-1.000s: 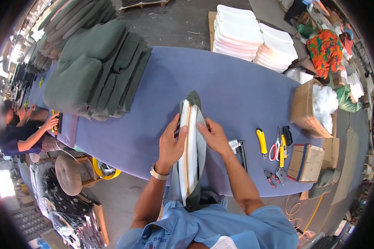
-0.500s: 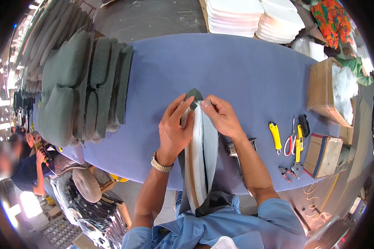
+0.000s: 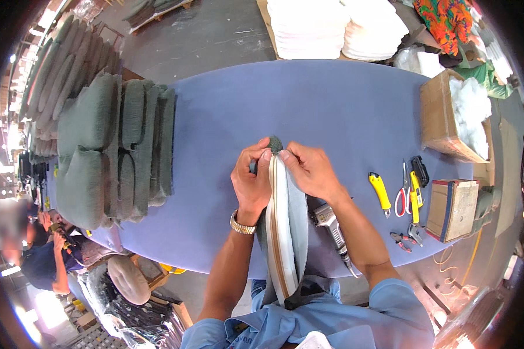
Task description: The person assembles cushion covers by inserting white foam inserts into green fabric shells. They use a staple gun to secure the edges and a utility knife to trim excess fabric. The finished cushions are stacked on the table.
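A long, narrow cushion (image 3: 295, 218), seen edge-on, runs from my body toward the middle of the table. It has grey-blue fabric sides, a white band along its edge and a brown strip that looks like a zipper. A dark green fabric tip (image 3: 275, 144) covers its far end. My left hand (image 3: 253, 181) pinches this tip from the left, thumb and fingers pressed together. On the other side my right hand (image 3: 312, 170) pinches it with the thumb on top. The cushion's near end rests against my blue shirt.
On the blue table (image 3: 227, 116), dark green cushions (image 3: 87, 157) are stacked at left. A power tool (image 3: 332, 228) lies beside my right forearm. Farther right are a yellow cutter (image 3: 380, 193), scissors (image 3: 403, 195), pliers (image 3: 400, 241) and a box of white stuffing (image 3: 442, 113). A person works at far left.
Both hands stay at the cushion's tip, and my left fingers have closed in around it. The view has shifted slightly, and more of the power tool shows beside my right arm.
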The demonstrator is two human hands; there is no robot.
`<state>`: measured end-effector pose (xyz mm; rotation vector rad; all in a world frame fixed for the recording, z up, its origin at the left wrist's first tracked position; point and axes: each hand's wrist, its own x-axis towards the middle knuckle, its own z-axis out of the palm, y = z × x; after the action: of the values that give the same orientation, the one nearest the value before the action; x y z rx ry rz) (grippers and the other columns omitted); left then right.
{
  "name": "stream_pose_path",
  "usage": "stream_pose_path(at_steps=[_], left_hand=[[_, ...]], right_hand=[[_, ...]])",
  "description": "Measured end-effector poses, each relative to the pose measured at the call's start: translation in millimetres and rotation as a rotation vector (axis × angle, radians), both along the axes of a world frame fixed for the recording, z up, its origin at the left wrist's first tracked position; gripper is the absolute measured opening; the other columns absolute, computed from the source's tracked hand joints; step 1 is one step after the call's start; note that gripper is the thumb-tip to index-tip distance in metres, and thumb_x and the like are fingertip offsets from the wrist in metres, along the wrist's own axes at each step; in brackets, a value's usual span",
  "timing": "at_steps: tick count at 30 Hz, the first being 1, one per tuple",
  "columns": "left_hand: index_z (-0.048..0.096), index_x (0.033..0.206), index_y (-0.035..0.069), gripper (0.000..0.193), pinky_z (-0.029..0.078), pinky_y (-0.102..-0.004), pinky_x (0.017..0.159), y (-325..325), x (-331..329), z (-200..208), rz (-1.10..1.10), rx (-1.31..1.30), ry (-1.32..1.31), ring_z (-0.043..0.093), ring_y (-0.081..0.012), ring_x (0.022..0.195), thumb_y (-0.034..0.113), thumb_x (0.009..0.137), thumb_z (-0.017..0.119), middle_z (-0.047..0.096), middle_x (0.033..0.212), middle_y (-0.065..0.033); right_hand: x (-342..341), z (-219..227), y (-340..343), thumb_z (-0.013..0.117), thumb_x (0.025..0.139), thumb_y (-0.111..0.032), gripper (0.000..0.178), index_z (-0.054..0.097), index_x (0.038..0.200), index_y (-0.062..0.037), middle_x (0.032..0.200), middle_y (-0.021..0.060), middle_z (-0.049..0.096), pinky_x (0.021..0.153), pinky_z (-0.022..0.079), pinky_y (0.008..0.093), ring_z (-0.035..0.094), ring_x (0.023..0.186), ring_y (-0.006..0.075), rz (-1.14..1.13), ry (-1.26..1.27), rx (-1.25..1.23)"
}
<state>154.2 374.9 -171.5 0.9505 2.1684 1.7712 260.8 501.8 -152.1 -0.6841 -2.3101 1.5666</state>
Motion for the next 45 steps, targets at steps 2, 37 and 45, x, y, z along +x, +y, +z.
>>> stream_pose_path(at_steps=[2,37,45], left_hand=[[0.067,0.096,0.000,0.006,0.054,-0.0398,0.099,4.4,9.6,-8.0,0.025,0.092,-0.105,0.070,-0.0291,0.118,0.004,0.100,0.067,0.075,0.115,-0.0176],[0.074,0.101,-0.002,0.043,0.050,-0.0304,0.080,36.0,-49.3,-38.1,-0.623,0.081,-0.626,0.061,-0.0122,0.085,0.032,0.111,0.048,0.070,0.090,-0.0049],[0.073,0.124,0.000,0.043,0.049,-0.0332,0.103,38.3,-44.1,-50.0,-0.616,0.198,-0.780,0.066,-0.0174,0.111,0.030,0.113,0.044,0.074,0.117,-0.0095]], right_hand=[[-0.1,-1.6,-3.7,0.058,0.103,-0.023,0.028,0.056,0.084,-0.0024,0.071,0.0164,0.058,0.059,0.045,0.0459,0.057,0.061,0.0355,-0.039,0.048,0.111],[-6.5,30.8,-15.7,0.068,0.097,-0.022,0.024,0.055,0.086,-0.0037,0.065,0.0101,0.057,0.055,0.045,0.0398,0.057,0.056,0.0244,-0.017,-0.316,0.241],[0.9,39.5,-1.7,0.070,0.083,-0.004,0.046,0.060,0.127,-0.0064,0.121,0.0144,0.063,0.080,0.057,0.0389,0.066,0.095,0.0319,0.019,-0.218,0.413]])
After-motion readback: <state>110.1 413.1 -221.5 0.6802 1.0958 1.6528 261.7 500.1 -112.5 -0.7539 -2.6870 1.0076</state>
